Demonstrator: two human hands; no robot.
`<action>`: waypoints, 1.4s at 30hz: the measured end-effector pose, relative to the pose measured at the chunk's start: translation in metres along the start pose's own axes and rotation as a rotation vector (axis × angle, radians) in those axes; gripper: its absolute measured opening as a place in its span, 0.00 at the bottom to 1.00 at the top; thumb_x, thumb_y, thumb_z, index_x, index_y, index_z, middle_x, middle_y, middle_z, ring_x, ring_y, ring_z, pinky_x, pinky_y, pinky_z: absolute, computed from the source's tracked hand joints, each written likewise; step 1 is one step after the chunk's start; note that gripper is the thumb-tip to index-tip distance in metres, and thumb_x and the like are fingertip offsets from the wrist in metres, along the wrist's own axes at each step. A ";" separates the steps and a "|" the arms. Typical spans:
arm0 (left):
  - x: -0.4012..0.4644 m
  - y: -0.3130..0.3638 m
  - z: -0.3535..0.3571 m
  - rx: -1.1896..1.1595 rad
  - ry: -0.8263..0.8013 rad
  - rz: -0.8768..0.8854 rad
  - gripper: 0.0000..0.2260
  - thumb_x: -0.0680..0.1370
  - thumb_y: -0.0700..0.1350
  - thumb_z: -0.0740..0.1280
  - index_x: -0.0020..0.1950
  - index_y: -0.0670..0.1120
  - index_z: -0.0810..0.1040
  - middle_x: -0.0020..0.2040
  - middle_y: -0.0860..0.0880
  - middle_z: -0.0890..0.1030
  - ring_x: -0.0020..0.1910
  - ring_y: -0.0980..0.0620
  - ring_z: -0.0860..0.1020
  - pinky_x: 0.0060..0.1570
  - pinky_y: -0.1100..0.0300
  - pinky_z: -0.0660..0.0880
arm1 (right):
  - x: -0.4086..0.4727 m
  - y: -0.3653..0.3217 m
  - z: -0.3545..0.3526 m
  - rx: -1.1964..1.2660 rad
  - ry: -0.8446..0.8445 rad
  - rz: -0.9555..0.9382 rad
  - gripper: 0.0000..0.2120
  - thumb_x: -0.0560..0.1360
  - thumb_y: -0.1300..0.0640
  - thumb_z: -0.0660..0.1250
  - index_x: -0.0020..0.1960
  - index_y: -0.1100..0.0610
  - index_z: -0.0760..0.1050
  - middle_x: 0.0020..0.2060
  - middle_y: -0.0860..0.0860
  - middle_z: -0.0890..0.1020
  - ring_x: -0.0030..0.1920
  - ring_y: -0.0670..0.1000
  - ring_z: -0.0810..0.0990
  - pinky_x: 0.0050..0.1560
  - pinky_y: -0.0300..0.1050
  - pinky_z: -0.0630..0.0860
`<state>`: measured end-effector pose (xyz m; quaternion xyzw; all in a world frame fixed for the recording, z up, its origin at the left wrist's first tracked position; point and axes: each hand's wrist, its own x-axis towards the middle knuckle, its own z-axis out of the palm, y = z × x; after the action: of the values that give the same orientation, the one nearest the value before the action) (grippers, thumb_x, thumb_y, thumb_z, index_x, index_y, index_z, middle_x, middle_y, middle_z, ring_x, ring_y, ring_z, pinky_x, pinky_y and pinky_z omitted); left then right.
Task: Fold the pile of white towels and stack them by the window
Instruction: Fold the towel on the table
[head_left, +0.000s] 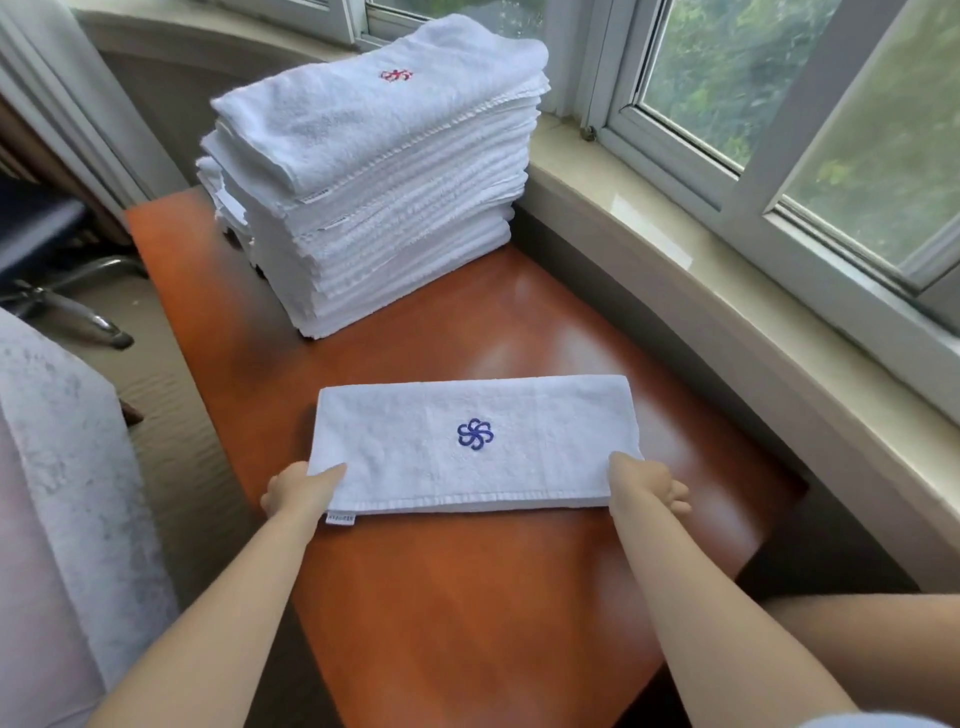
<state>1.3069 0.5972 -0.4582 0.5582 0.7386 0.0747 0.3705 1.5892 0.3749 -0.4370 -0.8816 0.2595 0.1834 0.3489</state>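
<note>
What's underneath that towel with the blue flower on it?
The towel with the blue flower lies on the orange-brown table, gripped at its near corners by the left hand and right hand. Whatever is directly beneath stays hidden.

A white towel (467, 447), folded to a long flat band with a blue flower emblem on top, lies between the fingers. Beyond them rises a tall stack (374, 176) of folded white towels.

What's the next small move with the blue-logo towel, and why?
Probably fold it in half, one short end over the other. The towel lies flat as a long strip on the table, left hand and right hand each pinching a near corner, and it looks longer than the stack by the window.
</note>
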 end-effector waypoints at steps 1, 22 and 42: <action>0.004 0.000 0.003 0.033 0.039 -0.002 0.18 0.76 0.57 0.67 0.54 0.44 0.81 0.52 0.43 0.80 0.51 0.40 0.77 0.51 0.46 0.78 | 0.003 0.000 0.000 -0.046 0.008 -0.030 0.12 0.75 0.56 0.61 0.54 0.62 0.75 0.57 0.57 0.69 0.60 0.59 0.65 0.66 0.54 0.65; -0.044 0.015 -0.034 -0.817 -0.183 -0.049 0.08 0.73 0.36 0.72 0.51 0.39 0.78 0.45 0.44 0.82 0.41 0.46 0.81 0.37 0.55 0.76 | -0.043 -0.006 -0.015 0.017 -0.448 -0.427 0.03 0.71 0.60 0.63 0.45 0.56 0.74 0.39 0.51 0.78 0.39 0.53 0.76 0.36 0.43 0.70; -0.044 -0.083 -0.260 -1.056 -0.267 0.199 0.04 0.74 0.38 0.71 0.44 0.44 0.78 0.42 0.45 0.82 0.37 0.48 0.81 0.33 0.59 0.76 | -0.350 0.047 0.012 0.416 -0.815 -0.421 0.07 0.80 0.61 0.57 0.52 0.61 0.74 0.39 0.53 0.75 0.43 0.55 0.74 0.40 0.42 0.70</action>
<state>1.0839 0.6073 -0.2958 0.3684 0.4910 0.3984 0.6815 1.2809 0.4690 -0.2933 -0.6834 -0.0503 0.3827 0.6196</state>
